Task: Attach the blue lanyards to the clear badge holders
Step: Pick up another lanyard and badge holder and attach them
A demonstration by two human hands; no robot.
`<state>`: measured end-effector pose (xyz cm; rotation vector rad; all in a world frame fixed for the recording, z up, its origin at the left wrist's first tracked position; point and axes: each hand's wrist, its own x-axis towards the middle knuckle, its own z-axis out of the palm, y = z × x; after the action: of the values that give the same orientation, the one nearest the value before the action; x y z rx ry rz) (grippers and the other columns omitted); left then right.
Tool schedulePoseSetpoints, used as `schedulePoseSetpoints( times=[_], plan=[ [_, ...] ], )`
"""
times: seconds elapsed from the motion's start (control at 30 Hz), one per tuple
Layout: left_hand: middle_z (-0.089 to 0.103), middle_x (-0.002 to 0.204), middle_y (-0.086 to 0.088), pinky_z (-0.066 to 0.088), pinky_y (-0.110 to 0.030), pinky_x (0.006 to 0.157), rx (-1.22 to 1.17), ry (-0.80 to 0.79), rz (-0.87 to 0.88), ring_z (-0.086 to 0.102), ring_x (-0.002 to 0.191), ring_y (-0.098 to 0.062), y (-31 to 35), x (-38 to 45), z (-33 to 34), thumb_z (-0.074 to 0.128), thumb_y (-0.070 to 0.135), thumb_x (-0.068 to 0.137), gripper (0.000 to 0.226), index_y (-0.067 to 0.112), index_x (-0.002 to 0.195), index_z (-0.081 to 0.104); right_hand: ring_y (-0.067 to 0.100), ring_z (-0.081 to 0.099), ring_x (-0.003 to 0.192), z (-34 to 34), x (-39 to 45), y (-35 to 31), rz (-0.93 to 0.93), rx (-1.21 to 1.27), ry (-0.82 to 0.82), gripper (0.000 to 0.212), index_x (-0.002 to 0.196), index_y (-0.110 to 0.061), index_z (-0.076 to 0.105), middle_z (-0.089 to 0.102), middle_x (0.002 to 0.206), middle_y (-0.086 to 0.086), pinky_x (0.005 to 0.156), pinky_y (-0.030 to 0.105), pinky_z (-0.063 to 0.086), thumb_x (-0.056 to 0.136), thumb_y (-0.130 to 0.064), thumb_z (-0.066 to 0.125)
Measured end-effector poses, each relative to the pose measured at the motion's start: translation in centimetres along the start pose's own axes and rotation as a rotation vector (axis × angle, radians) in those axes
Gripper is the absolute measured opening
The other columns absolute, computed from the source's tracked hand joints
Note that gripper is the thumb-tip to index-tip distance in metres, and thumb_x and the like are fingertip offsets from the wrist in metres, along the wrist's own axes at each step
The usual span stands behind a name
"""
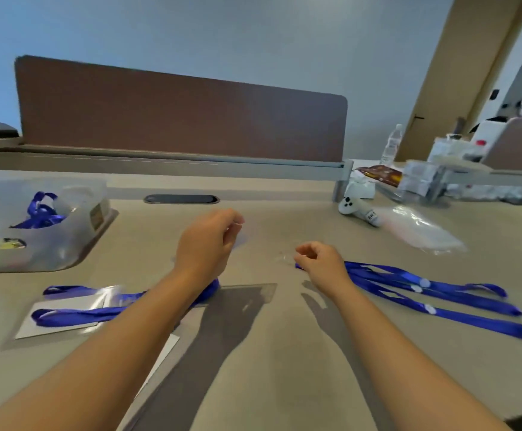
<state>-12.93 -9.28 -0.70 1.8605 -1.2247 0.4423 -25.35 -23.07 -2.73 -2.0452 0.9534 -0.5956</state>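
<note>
My left hand (pixel 206 241) is raised over the middle of the desk, fingertips pinching a clear badge holder (pixel 243 233) that shows only as a faint sheen. My right hand (pixel 321 262) hovers low to its right with curled fingers over the near end of a blue lanyard (pixel 298 266), which it seems to pinch; blur hides the grip. Several more blue lanyards (pixel 424 290) fan out on the desk to the right. At the left, two blue lanyards (pixel 76 314) lie across clear badge holders with white cards (pixel 60 325).
A clear plastic bin (pixel 76 241) at the far left holds more blue lanyards (pixel 40 213). A crumpled plastic bag (pixel 418 231), a white controller (pixel 356 209) and a water bottle (pixel 392 144) stand at the right. A brown divider panel (pixel 175 113) closes off the desk's back.
</note>
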Motion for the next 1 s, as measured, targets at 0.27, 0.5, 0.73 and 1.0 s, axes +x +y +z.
schedulePoseSetpoints(
  times=[0.27,0.5,0.73,1.0],
  plan=[
    [0.068,0.099,-0.016,0.053,-0.044,0.076,0.008,-0.077,-0.012,0.061,0.088,-0.033,-1.3,2.9,4.9,0.038,0.022,0.079,0.034,0.005,0.098,0.061,0.028,0.057,0.111,3.3,5.7,4.1,0.018,-0.194,-0.005,0.034,0.113,-0.010,0.062,0.063,0.122,0.010,0.093,0.035,0.044,0.084,-0.026,0.056],
    [0.068,0.096,-0.016,0.050,-0.040,0.074,-0.019,-0.087,-0.044,0.060,0.083,-0.032,-2.7,2.8,6.3,0.045,0.016,0.082,0.023,0.005,0.095,0.061,0.030,0.057,0.101,4.5,6.9,4.5,-0.068,-0.468,0.025,0.025,0.090,-0.007,0.069,0.068,0.104,0.011,0.089,0.040,0.043,0.086,-0.028,0.056],
    [0.067,0.098,-0.015,0.050,-0.040,0.078,-0.064,-0.051,-0.112,0.058,0.084,-0.028,-2.3,2.9,5.5,0.050,0.007,0.086,0.015,0.004,0.098,0.059,0.021,0.056,0.075,3.5,6.3,2.5,-0.102,-0.118,0.040,0.023,0.087,-0.001,0.066,0.063,0.081,0.007,0.066,0.031,0.041,0.090,-0.016,0.049],
    [0.054,0.076,-0.006,0.036,-0.018,0.055,-0.071,-0.044,-0.201,0.047,0.070,-0.023,-0.7,3.7,2.3,0.049,0.003,0.083,0.005,0.007,0.081,0.052,0.012,0.047,0.048,1.0,3.7,-3.3,-0.057,0.307,-0.082,0.019,0.072,-0.009,0.059,0.054,0.058,0.003,0.046,0.018,0.042,0.089,-0.010,0.051]
  ],
)
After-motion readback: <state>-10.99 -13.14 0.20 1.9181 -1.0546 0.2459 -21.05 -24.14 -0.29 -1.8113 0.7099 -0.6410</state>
